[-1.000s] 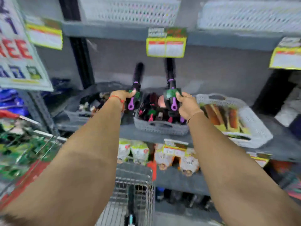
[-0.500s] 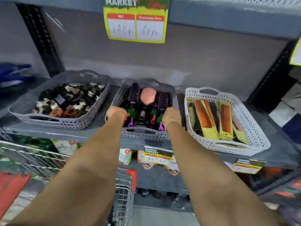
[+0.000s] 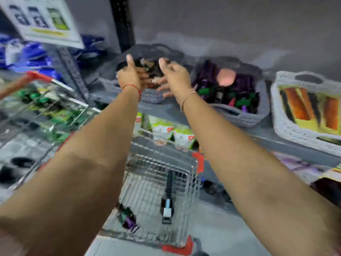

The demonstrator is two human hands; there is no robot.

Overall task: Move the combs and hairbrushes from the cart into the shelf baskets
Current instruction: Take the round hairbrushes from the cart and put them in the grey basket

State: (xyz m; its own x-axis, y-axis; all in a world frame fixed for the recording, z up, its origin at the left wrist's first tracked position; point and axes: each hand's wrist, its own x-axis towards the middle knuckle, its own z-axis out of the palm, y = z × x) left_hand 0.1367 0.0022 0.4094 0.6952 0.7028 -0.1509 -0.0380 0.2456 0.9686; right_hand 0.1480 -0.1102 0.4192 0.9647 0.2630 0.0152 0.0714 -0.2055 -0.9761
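My left hand [image 3: 131,77] and my right hand [image 3: 174,77] hover close together in front of the left grey basket [image 3: 150,97], fingers apart and holding nothing. The middle grey basket [image 3: 239,120] holds purple and green round hairbrushes [image 3: 239,84] and a pink one. At the right, a white basket [image 3: 287,131] holds orange and yellow packed combs [image 3: 296,106]. Below my arms is the wire cart [image 3: 153,174], with a black brush [image 3: 168,193] and a purple and green brush [image 3: 128,218] lying in it. The picture is motion-blurred.
A second cart with a red handle [image 3: 39,77] and green packets stands at the left. A hanging sign [image 3: 44,21] is at the top left beside the shelf upright [image 3: 122,23]. White and green packets [image 3: 164,130] line the lower shelf.
Both hands let go of the two purple-handled brushes in the middle basket and moved left, in front of the left basket. The view swung left and down, showing the cart.
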